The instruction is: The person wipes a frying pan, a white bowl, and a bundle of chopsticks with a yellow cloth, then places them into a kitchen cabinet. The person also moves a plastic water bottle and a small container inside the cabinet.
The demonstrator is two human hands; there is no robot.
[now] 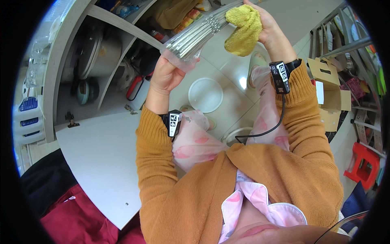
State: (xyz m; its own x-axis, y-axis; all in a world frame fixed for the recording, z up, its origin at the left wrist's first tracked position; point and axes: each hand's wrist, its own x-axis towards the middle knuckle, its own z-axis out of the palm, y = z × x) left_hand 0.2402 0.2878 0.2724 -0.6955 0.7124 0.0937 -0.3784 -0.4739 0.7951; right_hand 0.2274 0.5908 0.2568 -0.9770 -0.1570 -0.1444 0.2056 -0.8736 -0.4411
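A bundle of thin metal rods, probably skewers, (198, 35) lies in a clear plastic bag and slants up to the right before me. My left hand (167, 73) grips the bag around the bundle's lower end. In my right hand (269, 30) is a yellow terry cloth (245, 30), which hangs beside the upper part of the bundle. Some fingers of that hand are hidden behind the cloth, and its top reaches the picture's edge. Whether it also grips the rods cannot be told.
An open cabinet on the left holds a large metal pot (103, 56); its white door (100, 158) swings out near my left arm. Below my hands a round white disc (205, 94) shows above the tiled floor. At right are a cardboard box (332, 94), a metal rack (347, 47) and a red plastic stool (362, 167).
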